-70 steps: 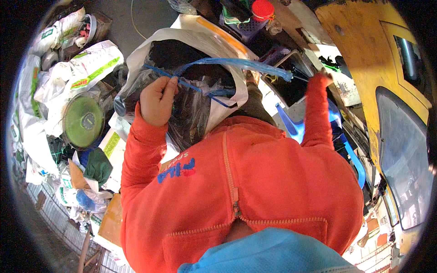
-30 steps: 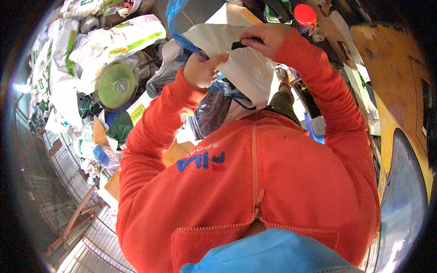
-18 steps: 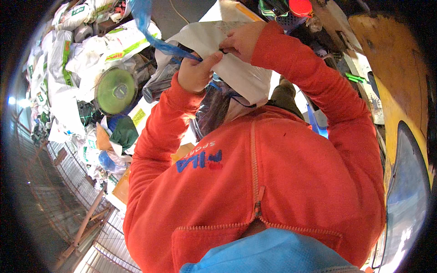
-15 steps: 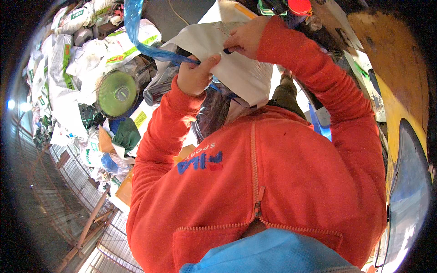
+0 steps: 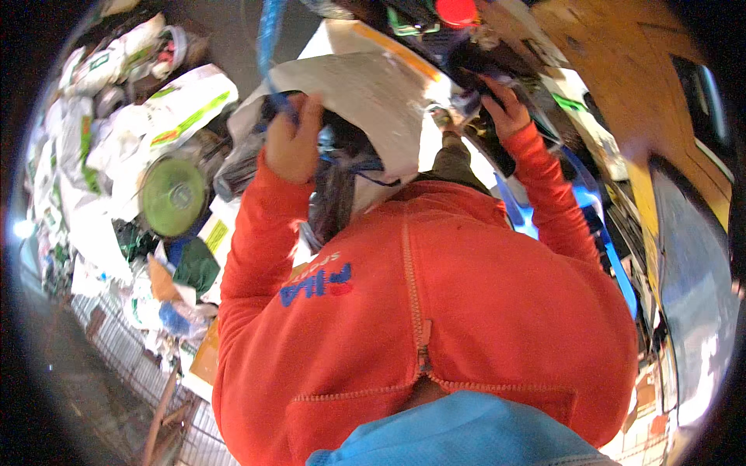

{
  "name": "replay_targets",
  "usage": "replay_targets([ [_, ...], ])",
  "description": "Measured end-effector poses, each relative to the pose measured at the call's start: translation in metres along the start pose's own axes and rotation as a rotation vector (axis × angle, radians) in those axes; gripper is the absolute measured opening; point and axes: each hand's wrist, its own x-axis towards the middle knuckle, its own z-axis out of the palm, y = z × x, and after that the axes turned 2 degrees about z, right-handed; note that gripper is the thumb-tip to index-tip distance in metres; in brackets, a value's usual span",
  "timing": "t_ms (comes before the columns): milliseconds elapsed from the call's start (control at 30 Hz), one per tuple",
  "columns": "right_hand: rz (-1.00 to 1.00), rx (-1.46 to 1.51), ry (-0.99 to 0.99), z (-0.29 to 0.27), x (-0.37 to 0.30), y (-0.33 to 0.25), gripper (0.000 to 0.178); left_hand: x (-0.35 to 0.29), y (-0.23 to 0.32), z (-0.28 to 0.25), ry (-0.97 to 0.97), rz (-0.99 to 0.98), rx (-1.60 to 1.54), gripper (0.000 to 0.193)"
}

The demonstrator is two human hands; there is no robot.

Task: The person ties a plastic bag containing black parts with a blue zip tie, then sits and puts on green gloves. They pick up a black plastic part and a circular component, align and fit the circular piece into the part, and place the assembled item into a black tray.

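Observation:
My left hand [image 5: 295,144] is closed on a blue plastic strap [image 5: 272,46] that runs up from its fingers to the top of the view. Beside that hand spreads a large white sack [image 5: 365,97], its mouth gaping. Inside the mouth lies dark, shiny plastic [image 5: 332,194], with a thin dark cord across it. My right hand [image 5: 507,113] is off the sack, out to the right over dark items that are hard to make out. Its fingers look spread, somewhat smeared by motion, and I see nothing certain between them.
White printed bags [image 5: 179,109] are heaped at the left, with a round green fan [image 5: 172,196] among them. A red round lid [image 5: 456,12] shows at the top. Blue plastic edging [image 5: 614,256] lies below my right arm, and a wooden board [image 5: 614,85] stands at the right.
My right hand has left the white sack and moved right to the dark items. My left hand keeps the strap and has shifted left. The sack mouth shows wider and darker.

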Motion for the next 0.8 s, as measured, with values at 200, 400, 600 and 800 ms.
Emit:
replay_targets([
  [200, 0.667, 0.417, 0.757, -0.034, -0.118, 0.079, 0.038, -0.035, 0.026, -0.003, 0.074, -0.018, -0.191, 0.021],
  [400, 0.613, 0.82, 1.03, -0.059, -0.103, 0.17, 0.035, -0.051, 0.029, 0.008, -0.073, -0.063, -0.157, 0.023],
  [600, 0.683, 0.799, 0.969, -0.057, -0.053, 0.071, 0.033, -0.053, 0.022, 0.013, -0.116, 0.187, 0.049, 0.025],
  [800, -0.777, -0.501, 0.436, -0.064, 0.042, -0.196, 0.043, -0.05, 0.024, 0.007, -0.109, 0.218, 0.133, 0.026],
])
